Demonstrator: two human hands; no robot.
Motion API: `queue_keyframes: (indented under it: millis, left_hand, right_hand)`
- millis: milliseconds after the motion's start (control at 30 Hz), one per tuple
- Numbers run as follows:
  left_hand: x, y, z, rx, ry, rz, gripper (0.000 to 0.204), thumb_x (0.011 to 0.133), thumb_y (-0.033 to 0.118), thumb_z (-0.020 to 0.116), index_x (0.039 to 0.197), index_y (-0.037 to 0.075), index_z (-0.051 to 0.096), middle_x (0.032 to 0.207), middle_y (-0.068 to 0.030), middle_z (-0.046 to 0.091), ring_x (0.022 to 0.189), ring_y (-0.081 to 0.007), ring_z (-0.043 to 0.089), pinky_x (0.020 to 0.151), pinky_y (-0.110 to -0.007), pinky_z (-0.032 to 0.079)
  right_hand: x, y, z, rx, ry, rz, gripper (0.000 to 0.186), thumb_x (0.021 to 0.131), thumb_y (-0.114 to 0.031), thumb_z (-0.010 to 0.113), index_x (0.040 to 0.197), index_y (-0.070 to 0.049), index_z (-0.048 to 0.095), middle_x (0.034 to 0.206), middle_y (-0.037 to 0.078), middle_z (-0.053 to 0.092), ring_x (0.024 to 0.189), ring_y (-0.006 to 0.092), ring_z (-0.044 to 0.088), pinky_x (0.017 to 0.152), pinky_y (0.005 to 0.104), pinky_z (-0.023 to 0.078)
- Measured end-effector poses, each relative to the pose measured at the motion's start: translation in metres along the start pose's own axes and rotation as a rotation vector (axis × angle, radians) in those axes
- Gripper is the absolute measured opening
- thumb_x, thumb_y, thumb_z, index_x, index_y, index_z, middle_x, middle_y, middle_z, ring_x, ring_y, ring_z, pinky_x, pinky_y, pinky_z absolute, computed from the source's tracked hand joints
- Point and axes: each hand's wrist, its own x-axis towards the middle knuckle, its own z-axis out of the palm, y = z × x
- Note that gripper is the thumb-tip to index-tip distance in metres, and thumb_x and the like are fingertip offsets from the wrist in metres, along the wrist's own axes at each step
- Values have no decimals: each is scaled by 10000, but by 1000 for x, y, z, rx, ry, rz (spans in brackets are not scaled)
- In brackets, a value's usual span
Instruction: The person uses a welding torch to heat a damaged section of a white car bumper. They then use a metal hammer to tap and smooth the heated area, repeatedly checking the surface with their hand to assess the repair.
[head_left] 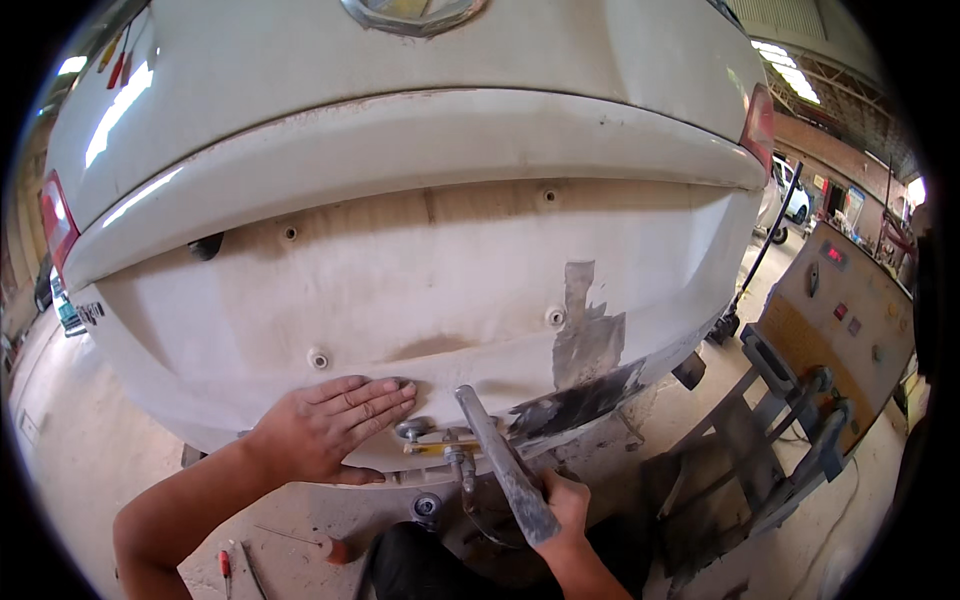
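The rear of a white car fills the view, its tailgate [420, 265] scuffed and stained. My left hand [340, 425] lies flat on the lower part of that panel, fingers stretched out to the right. My right hand [566, 512] is closed around a long grey metal bar [500, 460]; the bar slants up and left, its upper end near the panel. Between my hands, at the tailgate's lower edge, sits a metal fixture with a yellow bar [432, 449] and a round pad. Grey patches with bared paint [590, 340] mark the panel right of the fixture.
A dark stand [765, 440] with a tilted board holding small items stands at the right. On the floor lie a red-handled screwdriver [225, 565] and an orange-brown round object [334, 550]. A round gauge-like part [425, 507] hangs below the fixture.
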Motion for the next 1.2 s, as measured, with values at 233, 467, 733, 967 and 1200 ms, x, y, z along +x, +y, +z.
queue_keyframes:
  millis: [233, 467, 733, 967, 1200]
  left_hand:
    - [4, -2, 2, 28, 4, -17, 817, 795, 635, 524, 1368, 61, 422, 1410, -40, 444, 1293, -164, 424, 1073, -342, 326]
    - [2, -3, 6, 29, 18, -29, 821, 775, 634, 550, 1355, 63, 443, 1406, -46, 449, 1292, -165, 423, 1070, -341, 326]
    - [-3, 1, 2, -25, -38, -69, 769, 823, 571, 511, 1388, 62, 394, 1436, -33, 411, 1314, -139, 391, 1092, -309, 297]
    - [0, 2, 1, -13, -3, -56, 780, 821, 577, 516, 1391, 59, 391, 1421, -38, 431, 1308, -140, 402, 1094, -310, 295]
    - [-1, 0, 7, 10, 55, -38, 793, 781, 616, 560, 1329, 49, 472, 1374, -65, 483, 1262, -176, 457, 1068, -343, 324]
  right_hand:
    - [-3, 15, 11, 304, -17, -63, 313, 746, -169, 687, 611, 5, 465, 487, 66, 451, 422, 136, 447, 408, 309, 330]
    - [-24, 12, 9, 440, 140, -167, 214, 731, -132, 637, 613, -29, 491, 500, 71, 451, 436, 194, 500, 424, 283, 352]
    - [-6, 7, 9, 216, 96, -75, 182, 749, -89, 617, 619, -13, 515, 508, 70, 486, 443, 157, 491, 441, 306, 385]
    - [4, 4, 7, 4, -7, 54, 364, 764, -298, 688, 627, -17, 502, 568, 175, 523, 531, 370, 555, 466, 392, 430]
    - [-6, 11, 10, 172, -31, -70, 311, 762, -266, 683, 621, -55, 503, 527, 120, 504, 479, 319, 533, 445, 371, 418]
